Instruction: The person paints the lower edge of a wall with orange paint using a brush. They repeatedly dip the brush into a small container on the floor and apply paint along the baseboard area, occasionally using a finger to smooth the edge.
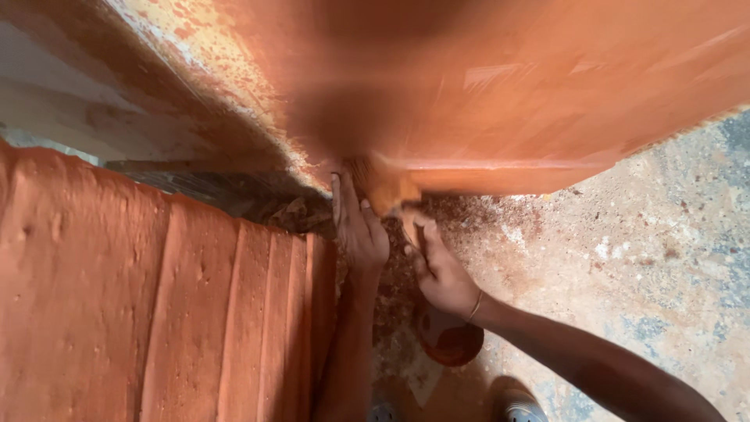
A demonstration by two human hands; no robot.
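Observation:
My right hand (439, 270) grips a paint brush (384, 186) coated in orange-red paint, its blurred bristles against the bottom edge of a large orange-red painted surface (531, 94). My left hand (357, 228) lies flat and holds nothing, fingers pointing up beside the brush and touching the foot of that surface. A thin bangle sits on my right wrist. Below my right forearm a round bowl of orange-red paint (451, 344) rests on the floor.
A ribbed orange-red stack or panel (156, 312) fills the lower left, close to my left arm. Grey concrete floor (641, 258) speckled with paint spreads to the right. Rubble lies in the dark gap (258, 205) behind. My shoe (522, 406) shows at the bottom.

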